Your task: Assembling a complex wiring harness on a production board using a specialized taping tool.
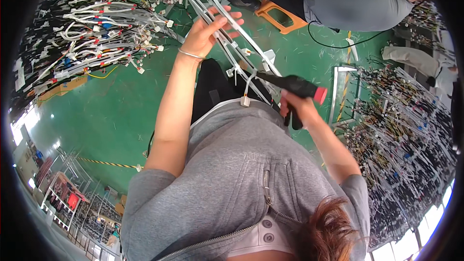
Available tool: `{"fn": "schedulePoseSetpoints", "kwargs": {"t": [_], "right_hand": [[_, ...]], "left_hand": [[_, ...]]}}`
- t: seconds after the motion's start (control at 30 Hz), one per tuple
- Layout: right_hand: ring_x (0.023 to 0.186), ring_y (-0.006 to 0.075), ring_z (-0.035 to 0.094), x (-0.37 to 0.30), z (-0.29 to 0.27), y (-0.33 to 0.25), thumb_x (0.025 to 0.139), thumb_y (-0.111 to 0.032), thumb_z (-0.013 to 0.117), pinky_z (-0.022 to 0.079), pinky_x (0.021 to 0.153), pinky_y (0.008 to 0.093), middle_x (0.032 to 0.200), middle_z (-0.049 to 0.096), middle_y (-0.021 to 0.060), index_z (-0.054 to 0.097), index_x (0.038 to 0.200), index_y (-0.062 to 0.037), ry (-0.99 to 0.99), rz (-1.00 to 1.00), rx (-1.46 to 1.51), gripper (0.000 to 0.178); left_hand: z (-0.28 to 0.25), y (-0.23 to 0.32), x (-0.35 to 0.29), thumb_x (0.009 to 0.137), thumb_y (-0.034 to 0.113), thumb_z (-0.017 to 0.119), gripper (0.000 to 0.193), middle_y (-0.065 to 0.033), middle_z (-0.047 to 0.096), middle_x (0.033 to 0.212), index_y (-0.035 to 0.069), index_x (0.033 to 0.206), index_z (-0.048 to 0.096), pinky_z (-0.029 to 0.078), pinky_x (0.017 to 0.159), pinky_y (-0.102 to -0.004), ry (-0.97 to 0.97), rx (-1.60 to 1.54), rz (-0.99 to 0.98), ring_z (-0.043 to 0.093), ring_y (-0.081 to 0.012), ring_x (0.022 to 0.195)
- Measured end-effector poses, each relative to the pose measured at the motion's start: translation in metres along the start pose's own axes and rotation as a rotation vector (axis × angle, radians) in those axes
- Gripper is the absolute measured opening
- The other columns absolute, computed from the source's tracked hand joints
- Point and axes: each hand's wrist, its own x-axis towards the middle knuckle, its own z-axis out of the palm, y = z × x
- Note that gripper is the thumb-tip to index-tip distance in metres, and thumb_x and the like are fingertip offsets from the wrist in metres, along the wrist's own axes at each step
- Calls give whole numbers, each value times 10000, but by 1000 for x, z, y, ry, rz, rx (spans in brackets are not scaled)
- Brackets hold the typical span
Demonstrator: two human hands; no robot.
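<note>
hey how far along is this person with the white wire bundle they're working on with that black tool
Done: many white harnesses already hang bunched at the upper left, and more lie piled at the right, though whether those are finished I cannot tell. In hand: the left hand grips the white wire bundle, while the right hand holds a black tool against it. Left: connectors further down dangle loose.

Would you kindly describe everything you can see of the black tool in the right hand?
The black tool looks like a pistol-shaped plastic gun with a red rear cap and a slim dark nose. It lies roughly level, nose pointing left into the bundle of white wires. The right hand grips its handle from below; the left hand holds the wires further up.
</note>
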Motion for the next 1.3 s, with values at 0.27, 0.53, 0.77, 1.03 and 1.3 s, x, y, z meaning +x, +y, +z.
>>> {"fn": "schedulePoseSetpoints", "kwargs": {"t": [0.27, 0.53, 0.77, 1.03, 1.3], "right_hand": [[913, 151, 674, -22, 7, 53, 900, -174, 688, 516, 781, 321, 1056, 717, 93, 639, 1190, -47, 394, -401, -539, 320], [1052, 252, 663, -8, 23, -3, 968, -194, 586, 518, 948, 364, 1137, 671, 174, 576, 1206, 78, 5, -139, 393, 362], [1048, 287, 664, 1, 36, -4, 965, -193, 578, 546, 941, 403, 1128, 664, 199, 535, 1235, 47, 52, -178, 556, 364], [1061, 301, 658, 4, 42, -3, 969, -206, 562, 541, 954, 418, 1140, 657, 204, 508, 1263, 47, 51, -188, 651, 392], [1058, 308, 658, 8, 40, -5, 968, -203, 558, 540, 956, 427, 1149, 654, 205, 502, 1272, 54, 19, -159, 636, 402]], "left_hand": [[6, -26, 26, 947, 86, 610, 269, -119, 607, 1255, 52, 1209, 560, 510, 929, -410, 308, -87, -17, 598, -283, 1163], [25, -46, 43, 933, 85, 629, 265, -107, 633, 1202, 75, 1184, 545, 496, 922, -428, 334, -122, 45, 612, -245, 1114], [35, -51, 47, 950, 99, 607, 336, -132, 592, 1271, 63, 1266, 499, 445, 1021, -492, 353, -117, 62, 558, -280, 1208], [32, -51, 47, 950, 101, 611, 330, -137, 596, 1262, 68, 1255, 489, 443, 1021, -490, 324, -114, 81, 553, -290, 1217], [36, -52, 49, 943, 105, 627, 302, -120, 616, 1209, 62, 1215, 504, 483, 957, -436, 355, -125, 101, 599, -249, 1141]]}}
